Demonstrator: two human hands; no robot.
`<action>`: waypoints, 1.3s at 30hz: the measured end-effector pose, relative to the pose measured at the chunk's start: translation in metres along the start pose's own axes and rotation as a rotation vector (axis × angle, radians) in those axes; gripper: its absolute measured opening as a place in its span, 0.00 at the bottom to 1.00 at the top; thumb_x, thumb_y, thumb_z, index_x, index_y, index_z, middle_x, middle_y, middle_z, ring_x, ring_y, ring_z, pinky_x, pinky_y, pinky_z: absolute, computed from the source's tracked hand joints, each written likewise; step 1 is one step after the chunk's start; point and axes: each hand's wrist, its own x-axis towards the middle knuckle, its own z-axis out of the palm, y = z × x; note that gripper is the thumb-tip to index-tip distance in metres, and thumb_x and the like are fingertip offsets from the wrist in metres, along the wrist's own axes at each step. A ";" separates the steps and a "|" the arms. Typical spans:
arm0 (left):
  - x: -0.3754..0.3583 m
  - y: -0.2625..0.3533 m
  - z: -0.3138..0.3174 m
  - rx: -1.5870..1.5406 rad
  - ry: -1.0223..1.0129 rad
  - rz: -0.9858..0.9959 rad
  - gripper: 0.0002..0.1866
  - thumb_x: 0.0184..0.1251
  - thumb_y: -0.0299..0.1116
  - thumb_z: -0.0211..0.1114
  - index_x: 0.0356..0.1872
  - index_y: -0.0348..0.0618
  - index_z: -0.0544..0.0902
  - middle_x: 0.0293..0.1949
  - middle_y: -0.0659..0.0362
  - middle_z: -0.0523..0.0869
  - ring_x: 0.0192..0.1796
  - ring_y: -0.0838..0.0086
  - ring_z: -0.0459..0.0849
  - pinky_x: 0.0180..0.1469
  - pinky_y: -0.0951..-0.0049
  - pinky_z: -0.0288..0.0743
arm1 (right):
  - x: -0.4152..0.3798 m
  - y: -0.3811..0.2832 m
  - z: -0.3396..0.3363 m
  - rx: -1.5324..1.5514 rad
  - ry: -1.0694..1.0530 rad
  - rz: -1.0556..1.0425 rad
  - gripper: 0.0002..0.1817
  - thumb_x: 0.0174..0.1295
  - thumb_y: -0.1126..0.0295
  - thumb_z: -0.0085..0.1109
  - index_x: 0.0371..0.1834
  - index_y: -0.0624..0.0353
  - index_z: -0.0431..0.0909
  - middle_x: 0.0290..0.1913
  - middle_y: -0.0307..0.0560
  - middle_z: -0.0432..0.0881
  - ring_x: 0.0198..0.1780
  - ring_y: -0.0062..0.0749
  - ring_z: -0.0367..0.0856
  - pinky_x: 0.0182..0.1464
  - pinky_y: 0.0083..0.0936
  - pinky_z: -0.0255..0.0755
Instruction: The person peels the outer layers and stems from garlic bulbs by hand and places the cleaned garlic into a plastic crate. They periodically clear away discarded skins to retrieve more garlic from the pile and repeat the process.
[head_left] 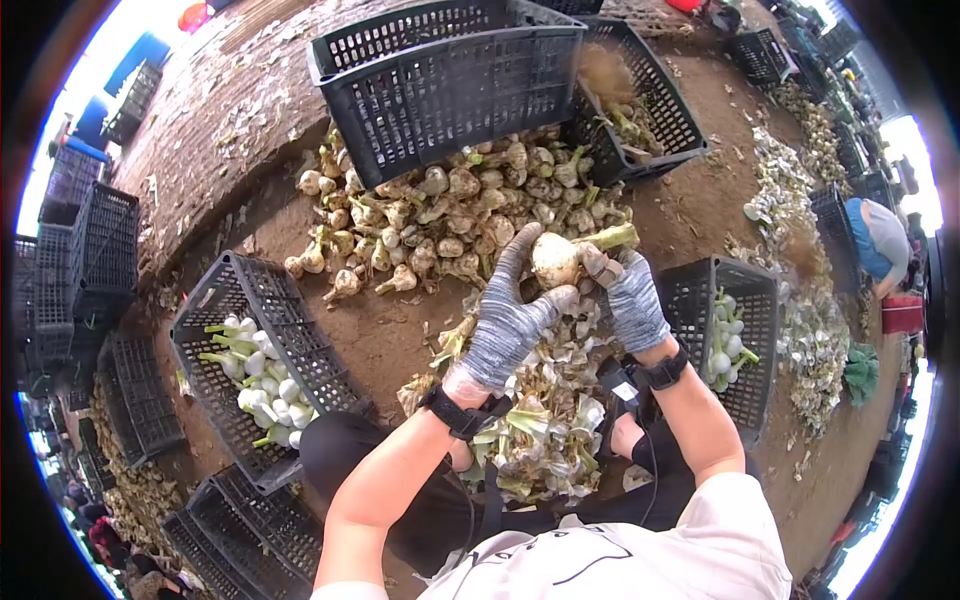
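A garlic bulb (556,262) with a thick green stem is held up in front of me, above the heap. My left hand (510,315), in a grey glove, is closed around the bulb's left side with fingers and thumb. In a matching glove, my right hand (632,300) is closed at the bulb's right side, near the base of the stem, its fingertips brown. Whether a small tool sits in it, I cannot make out. Below both hands lies a pile of peeled garlic skins (545,430).
Unpeeled garlic bulbs (440,225) lie heaped ahead, under a tilted black crate (450,90). A left crate (225,300) and a right crate (765,340) hold cleaned white bulbs. Another crate (675,120) contains debris. A person (880,240) bends over at the far right.
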 end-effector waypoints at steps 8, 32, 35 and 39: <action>-0.021 0.025 0.014 -0.342 -0.136 -0.154 0.30 0.60 0.40 0.66 0.61 0.39 0.68 0.49 0.57 0.77 0.49 0.75 0.78 0.46 0.76 0.78 | -0.054 -0.034 -0.014 -0.160 -0.035 -0.176 0.17 0.58 0.68 0.63 0.46 0.67 0.76 0.34 0.43 0.83 0.30 0.18 0.80 0.30 0.16 0.76; -0.044 0.018 0.036 0.420 -0.461 0.126 0.22 0.68 0.50 0.55 0.45 0.39 0.82 0.41 0.59 0.80 0.46 0.75 0.77 0.51 0.74 0.71 | -0.124 -0.003 -0.043 -0.183 0.053 -0.250 0.12 0.56 0.79 0.47 0.40 0.64 0.78 0.36 0.41 0.83 0.35 0.20 0.77 0.39 0.18 0.71; -0.049 0.029 0.045 0.195 -0.448 -0.137 0.22 0.65 0.48 0.61 0.49 0.39 0.79 0.50 0.57 0.78 0.52 0.75 0.76 0.55 0.73 0.69 | -0.115 0.009 -0.057 -0.209 0.128 -0.299 0.12 0.57 0.79 0.46 0.42 0.65 0.77 0.35 0.41 0.82 0.34 0.20 0.77 0.37 0.17 0.72; -0.051 0.013 0.043 0.229 -0.447 0.008 0.24 0.57 0.40 0.70 0.53 0.39 0.76 0.51 0.57 0.78 0.53 0.75 0.76 0.57 0.70 0.69 | -0.118 0.017 -0.059 -0.206 0.246 -0.268 0.12 0.58 0.80 0.44 0.41 0.66 0.77 0.33 0.41 0.81 0.34 0.19 0.76 0.37 0.17 0.72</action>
